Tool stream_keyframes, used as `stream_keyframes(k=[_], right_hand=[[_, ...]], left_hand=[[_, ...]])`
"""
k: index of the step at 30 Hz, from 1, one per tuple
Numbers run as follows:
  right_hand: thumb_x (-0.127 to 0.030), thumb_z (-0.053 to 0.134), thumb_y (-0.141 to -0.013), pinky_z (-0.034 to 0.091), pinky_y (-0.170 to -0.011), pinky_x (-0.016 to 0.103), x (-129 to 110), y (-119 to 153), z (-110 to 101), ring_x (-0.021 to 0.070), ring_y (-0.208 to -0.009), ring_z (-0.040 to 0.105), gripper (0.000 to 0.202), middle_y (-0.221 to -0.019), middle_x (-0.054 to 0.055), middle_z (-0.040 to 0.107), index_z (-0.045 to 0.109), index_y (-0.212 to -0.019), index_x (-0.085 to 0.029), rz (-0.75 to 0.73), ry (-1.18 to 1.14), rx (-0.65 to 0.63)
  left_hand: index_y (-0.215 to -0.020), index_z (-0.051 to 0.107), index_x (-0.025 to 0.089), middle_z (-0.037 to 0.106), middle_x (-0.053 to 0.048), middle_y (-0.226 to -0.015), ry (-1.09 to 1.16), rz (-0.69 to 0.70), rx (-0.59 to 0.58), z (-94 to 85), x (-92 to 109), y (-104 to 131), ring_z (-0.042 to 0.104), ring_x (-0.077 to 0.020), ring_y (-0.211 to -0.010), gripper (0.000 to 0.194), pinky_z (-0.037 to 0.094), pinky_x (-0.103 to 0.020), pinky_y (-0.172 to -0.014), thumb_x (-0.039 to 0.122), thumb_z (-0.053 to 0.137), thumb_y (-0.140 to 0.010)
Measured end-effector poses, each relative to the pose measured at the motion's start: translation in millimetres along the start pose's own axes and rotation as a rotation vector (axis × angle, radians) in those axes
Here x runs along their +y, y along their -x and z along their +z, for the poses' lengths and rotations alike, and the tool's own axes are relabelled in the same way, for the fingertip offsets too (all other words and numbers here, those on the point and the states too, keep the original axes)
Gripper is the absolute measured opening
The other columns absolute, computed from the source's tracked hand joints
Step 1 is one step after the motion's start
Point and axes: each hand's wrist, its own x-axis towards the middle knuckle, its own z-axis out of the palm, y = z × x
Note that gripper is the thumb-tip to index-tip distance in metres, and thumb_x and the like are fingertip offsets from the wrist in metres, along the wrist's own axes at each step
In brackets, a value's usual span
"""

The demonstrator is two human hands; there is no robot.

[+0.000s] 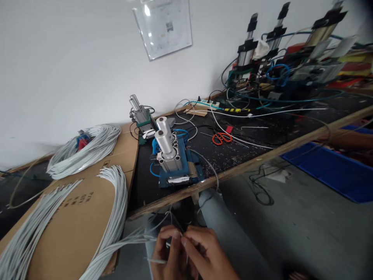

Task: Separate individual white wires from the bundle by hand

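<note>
My left hand (166, 252) and my right hand (204, 252) are close together low in front of me, below the bench edge. Both pinch the ends of thin white wires (136, 238) between fingertips. These wires run left to a bundle of white wires (115, 217) draped over a cardboard sheet (75, 217). A small pneumatic press (170, 159) with silver cylinders on a blue base stands on the black bench just above my hands.
A coil of white wire (84, 149) lies on the cardboard at the back left. Orange scissors (221, 137) lie on the black bench (262, 136). Larger machines with hoses (279, 66) stand at the back right. A blue bin (335, 171) sits on the floor.
</note>
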Motion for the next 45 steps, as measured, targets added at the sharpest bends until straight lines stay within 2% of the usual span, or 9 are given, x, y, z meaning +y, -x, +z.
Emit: stream_keyframes(k=[6, 8, 13, 16, 21, 29, 33, 41, 45], right_hand=[[-0.038, 0.051, -0.096, 0.041, -0.066, 0.024, -24, -14, -43, 0.0126, -0.064, 0.059, 0.041, -0.061, -0.001, 0.059, 0.059, -0.062, -0.018, -0.102, 0.202, -0.342], [-0.043, 0.046, -0.098, 0.041, -0.058, 0.024, -23, -15, -41, 0.0116, -0.053, 0.055, 0.046, -0.053, -0.002, 0.053, 0.057, -0.061, -0.018, -0.037, 0.125, -0.336], [-0.063, 0.039, -0.095, 0.038, -0.051, 0.022, -2, -7, -2, 0.0113, -0.051, 0.05, 0.058, -0.053, -0.002, 0.045, 0.046, -0.058, -0.019, 0.071, -0.024, 0.041], [-0.065, 0.041, -0.094, 0.036, -0.053, 0.023, 5, -3, 10, 0.0114, -0.055, 0.047, 0.058, -0.058, -0.002, 0.044, 0.047, -0.059, -0.019, 0.047, -0.01, 0.1], [-0.061, 0.043, -0.095, 0.037, -0.054, 0.023, 3, -3, 9, 0.0123, -0.056, 0.047, 0.057, -0.056, -0.001, 0.044, 0.048, -0.058, -0.018, 0.033, -0.003, 0.097], [-0.062, 0.043, -0.094, 0.034, -0.048, 0.023, 2, -4, 9, 0.0112, -0.05, 0.044, 0.057, -0.054, -0.002, 0.041, 0.044, -0.056, -0.019, 0.017, 0.012, 0.091], [-0.067, 0.037, -0.094, 0.041, -0.057, 0.025, -3, -2, 7, 0.015, -0.058, 0.051, 0.061, -0.057, 0.001, 0.05, 0.053, -0.059, -0.02, -0.02, 0.078, 0.161], [-0.062, 0.039, -0.096, 0.033, -0.047, 0.023, -10, -6, 2, 0.0113, -0.05, 0.046, 0.06, -0.049, -0.002, 0.043, 0.043, -0.054, -0.02, 0.033, 0.035, 0.004], [-0.063, 0.041, -0.096, 0.035, -0.047, 0.021, -9, -6, -2, 0.0115, -0.052, 0.05, 0.059, -0.05, 0.0, 0.049, 0.047, -0.056, -0.02, 0.044, 0.046, -0.023]], left_hand=[[-0.06, 0.069, 0.014, 0.058, -0.002, -0.064, -0.319, 0.058, -0.36, -2.7, 37, -11, 0.054, -0.0083, -0.056, 0.033, 0.036, -0.013, -0.045, 0.042, 0.086, -0.065], [-0.062, 0.068, 0.015, 0.056, 0.0, -0.062, -0.267, 0.087, -0.292, 1.9, 34, -10, 0.054, -0.0084, -0.054, 0.034, 0.037, -0.014, -0.045, 0.043, 0.085, -0.065], [-0.074, 0.063, 0.018, 0.045, 0.009, -0.051, -0.044, 0.017, 0.14, 14.8, 4, 2, 0.036, -0.002, -0.036, 0.049, 0.025, -0.012, -0.034, 0.057, 0.086, -0.057], [-0.077, 0.063, 0.018, 0.044, 0.01, -0.05, -0.031, -0.009, 0.234, 16.0, -4, 6, 0.037, -0.0017, -0.036, 0.056, 0.026, -0.01, -0.035, 0.061, 0.087, -0.051], [-0.07, 0.064, 0.016, 0.056, 0.006, -0.059, 0.006, 0.04, 0.227, 11.4, -4, 5, 0.041, -0.0001, -0.04, 0.052, 0.029, -0.01, -0.038, 0.057, 0.089, -0.051], [-0.066, 0.065, 0.018, 0.058, 0.003, -0.062, -0.054, 0.197, 0.169, 5.9, -15, 1, 0.049, -0.0065, -0.051, 0.043, 0.037, -0.014, -0.046, 0.057, 0.084, -0.062], [-0.066, 0.066, 0.019, 0.056, 0.004, -0.06, -0.038, 0.223, 0.149, 7.1, -12, -1, 0.046, -0.0046, -0.048, 0.041, 0.038, -0.013, -0.046, 0.055, 0.085, -0.061], [-0.072, 0.07, 0.019, 0.055, 0.004, -0.058, 0.038, -0.029, 0.047, 10.3, 6, 0, 0.041, -0.0016, -0.043, 0.045, 0.031, -0.011, -0.043, 0.057, 0.088, -0.055], [-0.061, 0.066, 0.015, 0.054, 0.003, -0.063, -0.013, -0.017, -0.027, 14.6, 21, 0, 0.037, 0.0, -0.042, 0.044, 0.027, -0.01, -0.039, 0.052, 0.09, -0.054]])
